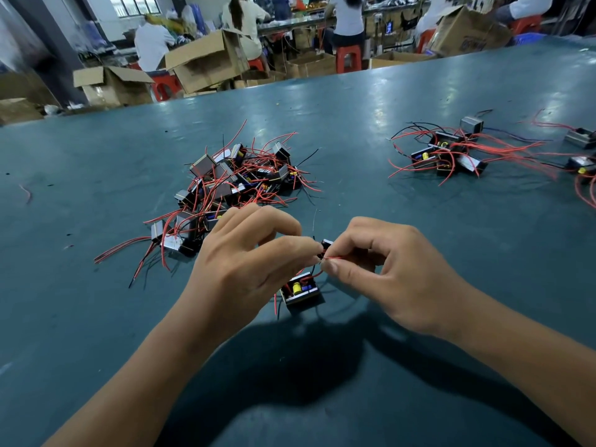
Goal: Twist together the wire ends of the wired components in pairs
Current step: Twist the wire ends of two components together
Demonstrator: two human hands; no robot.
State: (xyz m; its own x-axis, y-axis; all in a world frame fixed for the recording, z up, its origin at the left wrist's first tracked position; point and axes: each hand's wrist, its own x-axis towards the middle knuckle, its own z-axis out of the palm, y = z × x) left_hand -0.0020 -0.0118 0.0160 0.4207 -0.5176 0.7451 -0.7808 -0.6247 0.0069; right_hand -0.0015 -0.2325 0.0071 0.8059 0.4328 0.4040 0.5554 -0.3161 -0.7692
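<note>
Workshop benches, open cardboard boxes [206, 59] and red stools [347, 58] fill the background beyond your desk [371, 101], whose top is a smooth, slightly glossy teal sheet with scuffs and light reflections.

Directly below and between your hands sits one wired component [301, 289]: a small rectangular block with a black body, bright metal edges and yellow and blue parts visible in its open top face. It rests on the desk with the open face up and its long axis running left to right, tilted slightly. Thin, flexible red wire [333, 258] rises from it to your fingertips; a second dark component [326, 245] shows just behind them, and a fine black wire [314, 225] stands nearly upright above the pinch point.

Your left hand [248, 253] is held above the desk, back of the hand up, fingers curled, thumb and forefinger pinching the wire ends. Your right hand [393, 269] mirrors it, thumb and forefinger closed on the red wire, the remaining fingers curled loosely. The two sets of fingertips meet at the wire ends, and the held red wire runs roughly horizontally toward your right hand.

Beyond your left hand lies a heaped pile of components [232, 182], metal-clad blocks with tangled red and black leads. Well beyond your right hand lies a smaller group [448, 153] with long red leads trailing right.
</note>
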